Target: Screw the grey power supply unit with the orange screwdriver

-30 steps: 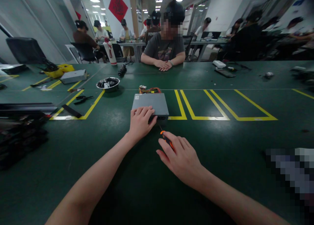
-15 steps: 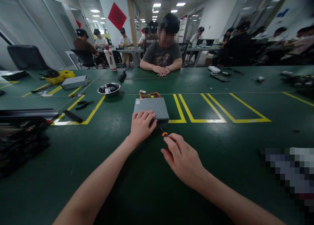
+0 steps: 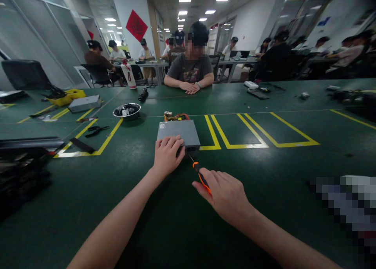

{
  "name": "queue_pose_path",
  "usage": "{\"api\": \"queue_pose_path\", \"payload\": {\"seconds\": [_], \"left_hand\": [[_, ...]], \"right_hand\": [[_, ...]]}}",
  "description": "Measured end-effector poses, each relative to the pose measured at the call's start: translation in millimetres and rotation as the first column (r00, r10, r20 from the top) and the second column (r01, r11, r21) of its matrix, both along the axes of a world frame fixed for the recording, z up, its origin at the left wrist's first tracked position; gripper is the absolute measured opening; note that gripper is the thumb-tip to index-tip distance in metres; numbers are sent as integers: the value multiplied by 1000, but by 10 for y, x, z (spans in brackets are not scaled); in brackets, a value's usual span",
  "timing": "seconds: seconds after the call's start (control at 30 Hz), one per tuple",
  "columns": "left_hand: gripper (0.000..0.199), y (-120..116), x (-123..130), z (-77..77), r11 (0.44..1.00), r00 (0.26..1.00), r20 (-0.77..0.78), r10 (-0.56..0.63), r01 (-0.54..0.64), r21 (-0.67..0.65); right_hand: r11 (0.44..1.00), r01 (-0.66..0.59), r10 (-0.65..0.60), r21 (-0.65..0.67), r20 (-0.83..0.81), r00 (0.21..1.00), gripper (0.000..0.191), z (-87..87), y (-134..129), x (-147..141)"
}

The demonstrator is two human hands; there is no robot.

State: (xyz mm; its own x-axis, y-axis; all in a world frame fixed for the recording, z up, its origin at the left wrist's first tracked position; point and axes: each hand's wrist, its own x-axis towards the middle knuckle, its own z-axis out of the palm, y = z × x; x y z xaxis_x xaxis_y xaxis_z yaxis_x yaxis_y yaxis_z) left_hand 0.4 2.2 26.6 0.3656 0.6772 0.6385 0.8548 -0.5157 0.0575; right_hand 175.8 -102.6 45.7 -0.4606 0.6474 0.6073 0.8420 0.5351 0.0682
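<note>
A grey metal computer power supply [image 3: 183, 132] lies flat on the green table, its bundle of coloured cables [image 3: 178, 117] at the far side. My left hand [image 3: 168, 153] grips its near left edge, fingers over the top and the thumb down by the front face. In my right hand [image 3: 225, 188] is an orange and black screwdriver [image 3: 199, 174], its thin shaft pointing up and left at the near face of the power supply. The tip appears just short of that face; whether it touches cannot be made out. My right palm hides the handle's rear end.
A metal bowl [image 3: 127, 111] of dark parts stands beyond to the left. Another grey box [image 3: 85, 103] lies by a yellow tray [image 3: 69, 97]. Dark parts [image 3: 23, 171] are piled at near left. Yellow tape [image 3: 246, 146] marks the table. A person [image 3: 190, 71] sits opposite.
My right hand has shifted slightly down and regripped the screwdriver, so more of its handle shows. My left hand still holds the power supply. The whole view has tilted a little.
</note>
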Motion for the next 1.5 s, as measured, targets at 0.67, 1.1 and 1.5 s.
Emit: {"api": "queue_pose_path", "payload": {"seconds": [0.67,1.1,1.5], "left_hand": [[27,-8,10,-91,1000,1000,3,10,-10,-11],[29,-9,9,-88,999,1000,-22,23,-23,-25],[27,-1,12,-101,999,1000,-8,24,-25,-26]], "right_hand": [[982,-154,160,-107,51,986,20,-48,-33,57],[993,-114,114,23,0,993,18,-1,9,240],[994,-113,113,-6,36,993,19,-18,46,241]]}}
